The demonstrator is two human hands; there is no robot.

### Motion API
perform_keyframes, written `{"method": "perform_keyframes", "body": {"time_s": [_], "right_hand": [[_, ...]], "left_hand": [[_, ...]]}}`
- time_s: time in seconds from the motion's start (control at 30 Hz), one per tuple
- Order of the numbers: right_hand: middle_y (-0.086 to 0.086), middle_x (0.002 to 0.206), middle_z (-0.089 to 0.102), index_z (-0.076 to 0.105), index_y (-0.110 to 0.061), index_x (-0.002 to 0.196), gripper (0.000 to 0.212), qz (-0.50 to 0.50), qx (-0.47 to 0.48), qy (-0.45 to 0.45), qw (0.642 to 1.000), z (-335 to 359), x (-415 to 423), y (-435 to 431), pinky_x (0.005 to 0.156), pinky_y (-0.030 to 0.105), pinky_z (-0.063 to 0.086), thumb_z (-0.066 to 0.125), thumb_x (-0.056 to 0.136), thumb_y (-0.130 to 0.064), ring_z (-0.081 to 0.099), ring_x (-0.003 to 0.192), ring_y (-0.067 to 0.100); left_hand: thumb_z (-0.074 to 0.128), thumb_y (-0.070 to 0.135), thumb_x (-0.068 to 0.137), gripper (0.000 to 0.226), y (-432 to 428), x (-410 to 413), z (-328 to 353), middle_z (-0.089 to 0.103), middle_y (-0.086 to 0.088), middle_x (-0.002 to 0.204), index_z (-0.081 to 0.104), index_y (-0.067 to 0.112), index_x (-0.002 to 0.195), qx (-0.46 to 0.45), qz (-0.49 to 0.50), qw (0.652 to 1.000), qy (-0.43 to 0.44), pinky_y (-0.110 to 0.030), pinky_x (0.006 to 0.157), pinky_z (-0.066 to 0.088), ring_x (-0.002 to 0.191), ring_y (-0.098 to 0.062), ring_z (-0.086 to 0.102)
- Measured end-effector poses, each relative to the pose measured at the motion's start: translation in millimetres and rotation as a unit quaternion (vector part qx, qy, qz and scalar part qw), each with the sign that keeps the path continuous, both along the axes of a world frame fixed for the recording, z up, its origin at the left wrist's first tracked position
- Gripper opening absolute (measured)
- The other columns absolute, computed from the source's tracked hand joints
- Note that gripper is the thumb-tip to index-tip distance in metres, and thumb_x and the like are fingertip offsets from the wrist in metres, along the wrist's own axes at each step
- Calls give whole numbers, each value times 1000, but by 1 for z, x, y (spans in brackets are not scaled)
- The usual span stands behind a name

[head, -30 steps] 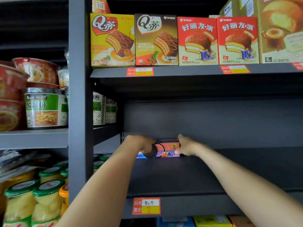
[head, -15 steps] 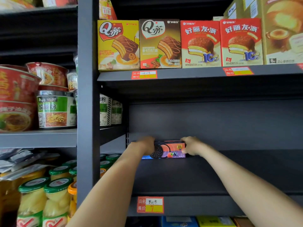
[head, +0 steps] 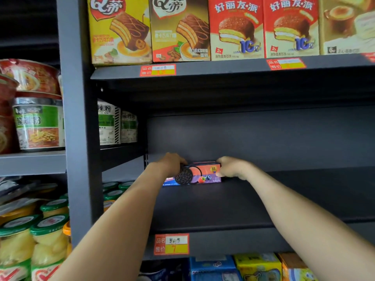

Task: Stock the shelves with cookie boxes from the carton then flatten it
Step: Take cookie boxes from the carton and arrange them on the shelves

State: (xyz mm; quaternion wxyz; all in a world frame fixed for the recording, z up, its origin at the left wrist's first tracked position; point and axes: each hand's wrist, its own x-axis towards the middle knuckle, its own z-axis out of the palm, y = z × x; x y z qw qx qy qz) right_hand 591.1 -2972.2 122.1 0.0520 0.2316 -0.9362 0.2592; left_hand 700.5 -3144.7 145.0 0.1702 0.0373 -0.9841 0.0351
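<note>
A cookie box (head: 199,174), purple and orange with a dark sandwich cookie printed on its front, lies lengthwise at the back left of the dark middle shelf (head: 233,203). My left hand (head: 172,163) grips its left end and my right hand (head: 231,167) grips its right end. Both arms reach deep into the shelf. The box rests against the shelf's back wall. The carton is out of view.
The shelf above holds cake and pie boxes (head: 180,29). A grey upright post (head: 79,138) bounds the shelf on the left; beyond it stand noodle cups (head: 38,126) and fruit jars (head: 48,240). A price tag (head: 171,244) marks the front lip. More boxes (head: 257,266) sit below.
Both hands stay on the box at the back of the shelf; it barely shifts. My head has moved closer and slightly right, so the shelf looks larger.
</note>
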Motion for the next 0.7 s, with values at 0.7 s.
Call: {"method": "perform_keyframes", "body": {"time_s": [0.7], "right_hand": [[13, 102, 62, 61, 1, 109, 23, -45, -11, 50, 998, 14, 51, 7, 63, 25, 40, 59, 88, -10, 59, 93, 25]], "left_hand": [[44, 9, 89, 35, 40, 25, -3, 58, -11, 121, 57, 16, 121, 65, -14, 996, 65, -34, 84, 48, 107, -30, 57]]}}
